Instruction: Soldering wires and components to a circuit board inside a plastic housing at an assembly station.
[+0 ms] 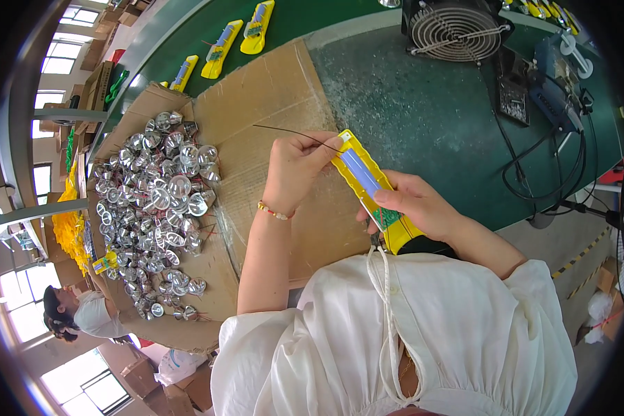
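Observation:
In my right hand (423,202) lies a yellow plastic housing (393,236), tilted, with its narrow end up and to the left. My right thumb rests over a purple cylindrical battery (360,168) set in it. Below the battery a small green circuit board (385,218) shows near the wider end. My left hand (299,170) is pinched at the housing's narrow end, on a thin dark wire (284,129) that sticks out to the left. The exact grip of the left fingertips is partly hidden.
A cardboard box (211,326) full of shiny reflector cups (161,197) stands at left. Similar yellow housings (222,50) lie on the green table (423,118) at the far left. A fan (457,33), a blue device (556,97) and black cables (513,173) occupy the right. Another person (93,312) works beyond the box.

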The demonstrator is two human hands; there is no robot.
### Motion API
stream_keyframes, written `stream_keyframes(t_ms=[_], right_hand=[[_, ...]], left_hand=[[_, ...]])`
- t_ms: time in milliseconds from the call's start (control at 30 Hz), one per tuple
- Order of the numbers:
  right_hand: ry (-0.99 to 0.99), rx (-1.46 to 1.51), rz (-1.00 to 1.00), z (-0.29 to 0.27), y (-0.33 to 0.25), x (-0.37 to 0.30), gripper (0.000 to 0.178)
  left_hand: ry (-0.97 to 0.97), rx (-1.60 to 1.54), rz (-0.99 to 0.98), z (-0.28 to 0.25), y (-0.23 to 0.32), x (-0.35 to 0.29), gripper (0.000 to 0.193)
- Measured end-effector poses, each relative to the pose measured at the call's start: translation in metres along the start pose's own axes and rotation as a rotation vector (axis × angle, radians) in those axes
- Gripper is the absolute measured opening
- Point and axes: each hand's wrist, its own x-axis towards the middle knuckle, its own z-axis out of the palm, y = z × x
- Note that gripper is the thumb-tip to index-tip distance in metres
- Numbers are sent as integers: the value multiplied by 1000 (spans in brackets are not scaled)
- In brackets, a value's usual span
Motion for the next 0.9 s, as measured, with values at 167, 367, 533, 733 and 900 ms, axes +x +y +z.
stream_keyframes(t_ms=[167, 367, 533, 733, 900], right_hand=[[-55, -138, -54, -9, 3, 8, 33], [29, -129, -104, -3, -3, 29, 29], [-13, -143, -147, -2, -6, 57, 30], [253, -805, -342, -26, -45, 107, 21], [678, -929, -508, -74, -103, 204, 23]], left_hand=[[63, -25, 67, -18, 10, 15, 20], [-138, -743, 72, -6, -7, 23, 44], [55, -613, 162, 2, -6, 45, 38], [77, -359, 229, -27, 6, 115, 51], [707, 434, 564, -86, 19, 188, 47]])
